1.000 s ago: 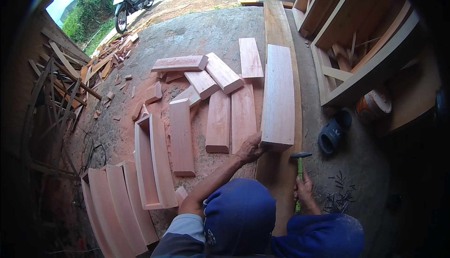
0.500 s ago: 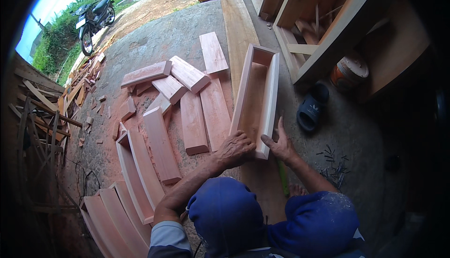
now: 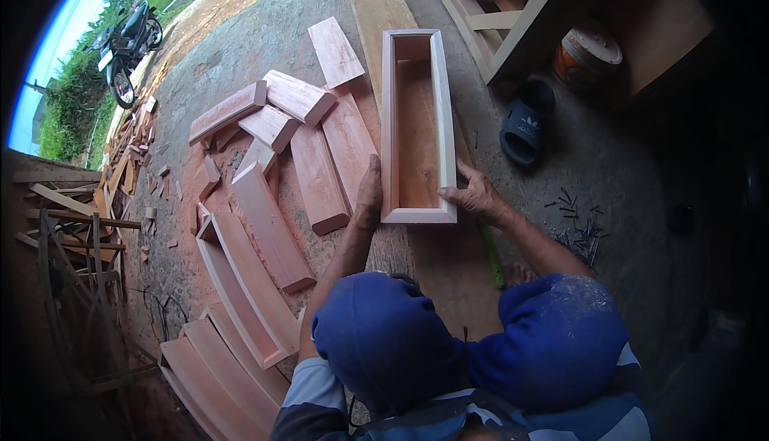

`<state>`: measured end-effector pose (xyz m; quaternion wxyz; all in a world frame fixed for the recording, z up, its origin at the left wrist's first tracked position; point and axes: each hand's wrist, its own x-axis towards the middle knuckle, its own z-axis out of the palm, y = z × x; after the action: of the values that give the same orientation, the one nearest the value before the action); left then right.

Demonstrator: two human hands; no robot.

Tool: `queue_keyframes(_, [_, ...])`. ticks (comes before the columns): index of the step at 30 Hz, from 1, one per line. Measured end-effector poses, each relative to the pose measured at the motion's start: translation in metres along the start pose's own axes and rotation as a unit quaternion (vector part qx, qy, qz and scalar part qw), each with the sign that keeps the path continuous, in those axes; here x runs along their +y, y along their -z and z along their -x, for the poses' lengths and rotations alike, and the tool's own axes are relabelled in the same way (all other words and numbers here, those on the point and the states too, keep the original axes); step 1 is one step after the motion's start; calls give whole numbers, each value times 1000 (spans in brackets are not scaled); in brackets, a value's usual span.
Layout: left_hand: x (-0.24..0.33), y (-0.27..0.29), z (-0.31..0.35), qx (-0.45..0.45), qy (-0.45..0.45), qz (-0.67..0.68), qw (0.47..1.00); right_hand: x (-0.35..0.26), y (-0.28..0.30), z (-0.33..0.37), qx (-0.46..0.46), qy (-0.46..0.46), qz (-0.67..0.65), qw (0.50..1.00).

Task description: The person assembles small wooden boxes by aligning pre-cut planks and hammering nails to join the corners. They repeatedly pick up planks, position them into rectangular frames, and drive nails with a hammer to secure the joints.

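A long rectangular wooden frame [image 3: 445,132] with upright side boards lies lengthwise ahead of me, over a plank [image 3: 380,4] on the ground. I cannot tell whether the frame has its own bottom or the plank shows through. My left hand [image 3: 370,194] presses against the outside of its left board, fingers pointing away from me and partly hidden. On the opposite side, my right hand [image 3: 479,194] grips the right board near the close corner, thumb over the top edge. Just beyond that hand, a thin bright green tool or handle [image 3: 491,253] lies beside the plank.
Several pinkish boards [image 3: 272,225] lie scattered to the left. Closer in stand assembled wooden frames [image 3: 240,281]. A dark slide sandal [image 3: 526,124], a bucket [image 3: 589,52] and scattered nails [image 3: 581,225] are on the right. Large wooden cabinets [image 3: 529,24] stand behind. A motorbike [image 3: 128,48] is parked outside.
The frame has turned from a slant to nearly straight ahead. My left hand has moved from its near end to the outer left side. The whole view has shifted a little.
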<state>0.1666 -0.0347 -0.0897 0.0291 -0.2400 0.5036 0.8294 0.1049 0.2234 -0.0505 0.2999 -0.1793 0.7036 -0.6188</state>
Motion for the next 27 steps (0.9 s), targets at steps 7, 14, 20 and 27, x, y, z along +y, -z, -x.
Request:
queue_keyframes(7, [-1,33,-18,-49,111,-5,993,4,8,1,-18,-22,-74,997])
queue_keyframes(14, [-14,-13,-4,-17,39,26,999,28,32,4,-3,-31,-115,993])
queue_keyframes(20, [24,-42,15,60,-51,-62,995,34,42,19,157,47,-2,986])
queue_keyframes(27, [42,-28,-1,19,-74,-139,987,89,156,158,395,-85,216,889])
